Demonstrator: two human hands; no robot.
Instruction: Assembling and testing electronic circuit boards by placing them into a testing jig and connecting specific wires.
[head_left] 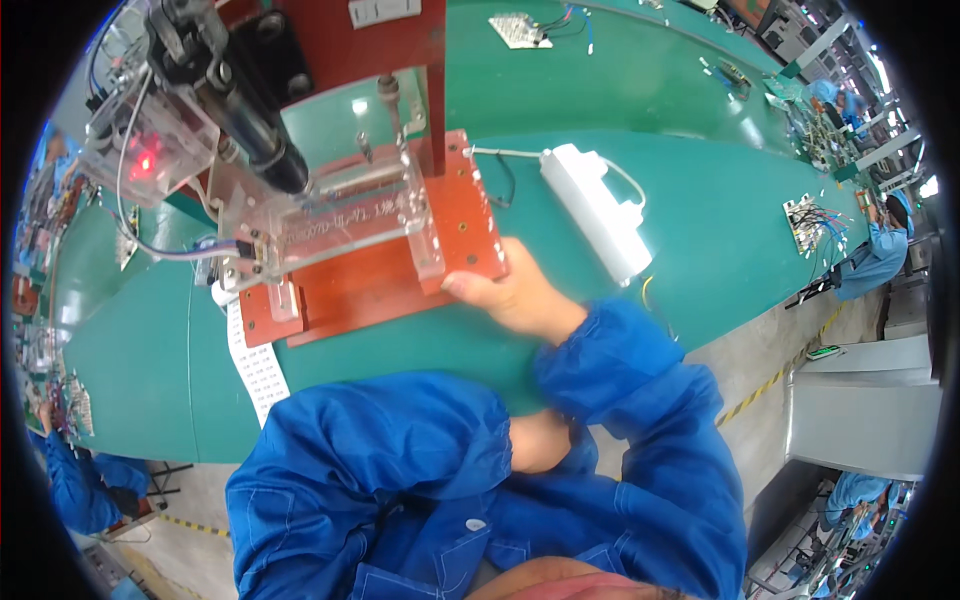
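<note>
A fixture with a red base board [355, 306] and clear acrylic parts stands in front of me. My right hand [515, 290] holds the base board's near right corner, thumb on top, the other fingers mostly hidden. My left forearm lies across my front toward the right. Only the wrist side of my left hand [540, 441] shows; its fingers are hidden behind my right sleeve. Above the acrylic frame [345, 222] hangs a black-tipped clamp plunger [275, 160]. A clear box with a glowing red light [146, 163] sits at the fixture's upper left.
A white power strip [597, 215] with a cable lies right of the fixture on the green table [420, 365]. A printed label strip [258, 375] hangs toward the near edge. Circuit boards with wires [805, 222] lie farther right. Co-workers in blue [875, 255] sit at both sides.
</note>
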